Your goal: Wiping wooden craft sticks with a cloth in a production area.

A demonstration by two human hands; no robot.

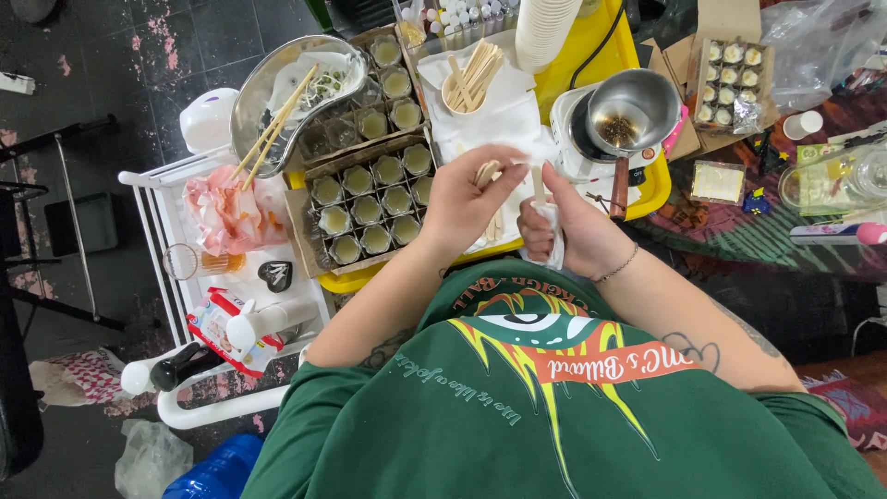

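Observation:
My left hand (462, 201) holds a small bundle of flat wooden sticks (487, 173) over the yellow tray (658, 189). My right hand (568, 231) grips a crumpled white tissue (552, 231) wrapped around a single wooden stick (537, 183) that points up. Both hands are close together, just above a white cloth (504, 115). Left of the hands, a cardboard box (305, 226) holds several small glass cups of pale wax (368, 211).
A cup of wooden sticks (471, 79) stands on the cloth. A metal pot (636, 113) sits on a white heater at the right. A steel bowl (254, 97) with chopsticks lies at the left. A white cart (171, 240) carries pink paper and bottles.

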